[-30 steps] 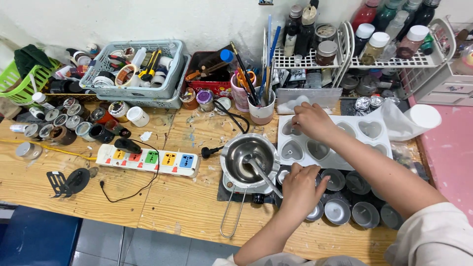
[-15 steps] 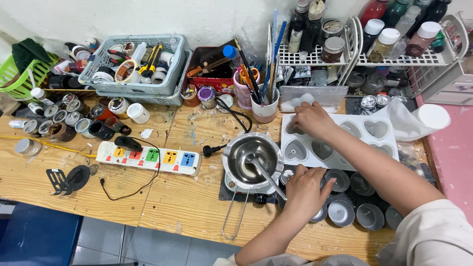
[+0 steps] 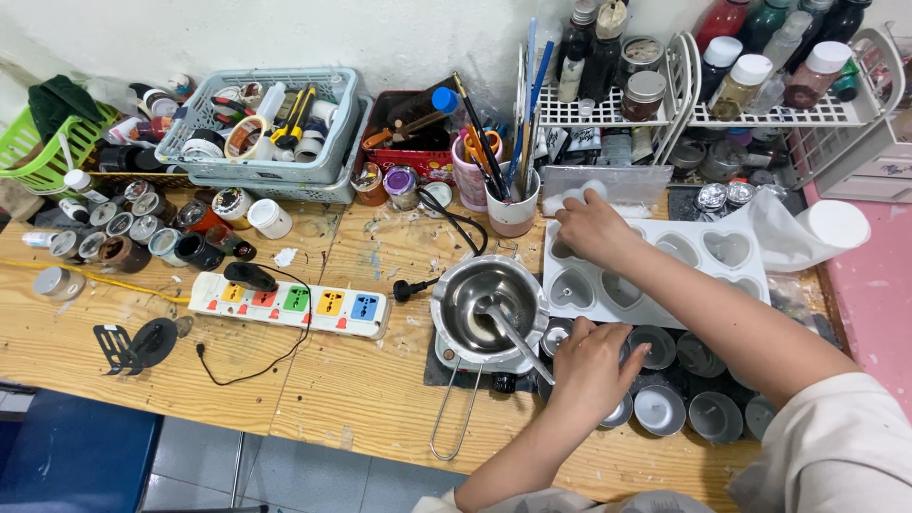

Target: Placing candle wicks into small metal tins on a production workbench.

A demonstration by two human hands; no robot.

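My left hand (image 3: 589, 370) lies over a small round metal tin (image 3: 619, 410) just right of the steel pot (image 3: 489, 309), fingers curled around it. A metal spoon (image 3: 513, 332) leans in the pot, its handle pointing at that hand. My right hand (image 3: 594, 228) grips the far left corner of a white silicone mould with heart-shaped cavities (image 3: 655, 271). Several more filled tins (image 3: 717, 413) sit in rows in front of the mould, partly hidden by my forearm.
A multi-socket power strip (image 3: 290, 304) and black cables lie left of the pot. Cups of brushes and scissors (image 3: 508, 190), a grey basket (image 3: 261, 138), a green basket (image 3: 38, 142), jar clusters (image 3: 123, 233) and a white wire rack of bottles (image 3: 760, 95) line the back.
My right hand has slid from the mould's middle cavities to its far left corner. My left hand stays on the tins beside the pot.
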